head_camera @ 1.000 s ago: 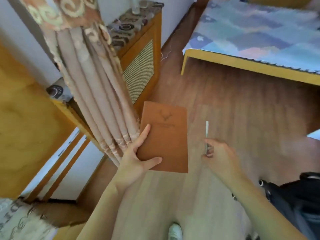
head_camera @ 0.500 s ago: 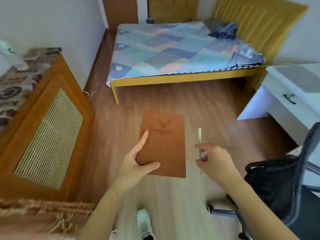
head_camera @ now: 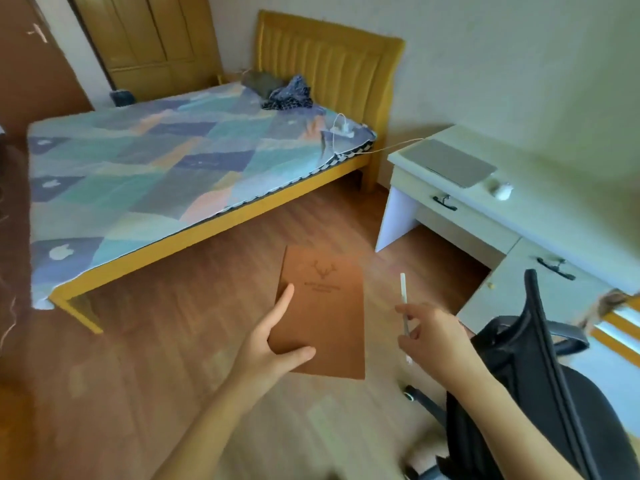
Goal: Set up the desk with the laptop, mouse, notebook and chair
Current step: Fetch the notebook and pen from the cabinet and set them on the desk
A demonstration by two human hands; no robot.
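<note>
Left hand (head_camera: pixel 268 344): clamped on brown notebook (head_camera: pixel 323 313), deer emblem embossed | right hand (head_camera: pixel 434 336): white pen (head_camera: pixel 403 303) pinched upright.

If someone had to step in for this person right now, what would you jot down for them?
Left hand: holding the brown notebook over the floor.
Right hand: pinching a white pen.
Closed laptop and white mouse already lie on the white desk.
Black office chair stands by the desk, not pushed in.
Left: put notebook and pen on the desk, then position the chair.
</note>
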